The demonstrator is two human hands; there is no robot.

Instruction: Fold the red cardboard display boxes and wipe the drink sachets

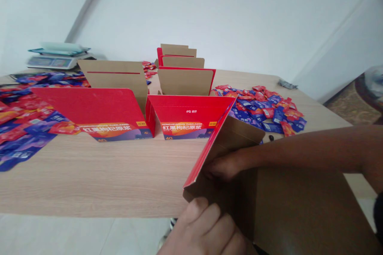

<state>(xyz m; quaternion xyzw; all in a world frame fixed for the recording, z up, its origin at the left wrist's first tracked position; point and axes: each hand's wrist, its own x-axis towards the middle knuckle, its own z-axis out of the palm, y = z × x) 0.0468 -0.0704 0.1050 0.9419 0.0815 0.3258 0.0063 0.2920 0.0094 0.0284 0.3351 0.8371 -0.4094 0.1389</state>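
While the box (278, 195) leans open at the table's near right edge, its brown inside facing up and its red wall to the left, the right hand (224, 167) reaches into it from the right; the walls lie around that hand, whose fingertips are lost in shadow, so I cannot tell if it grasps anything; the left hand (206, 227) sits at the near edge, fingers curled in, with the box just beyond its knuckles; whether they pinch the cardboard is hidden. Just left of the box, two cartons (185, 117) stand side by side on the table (104, 183), flaps up; more cartons (185, 81) line up behind the right one; red and blue sachets (275, 111) lie heaped beyond the box, and another pile (26, 123) spreads at far left, before a scale (56, 61) bearing a pale pack (61, 48).
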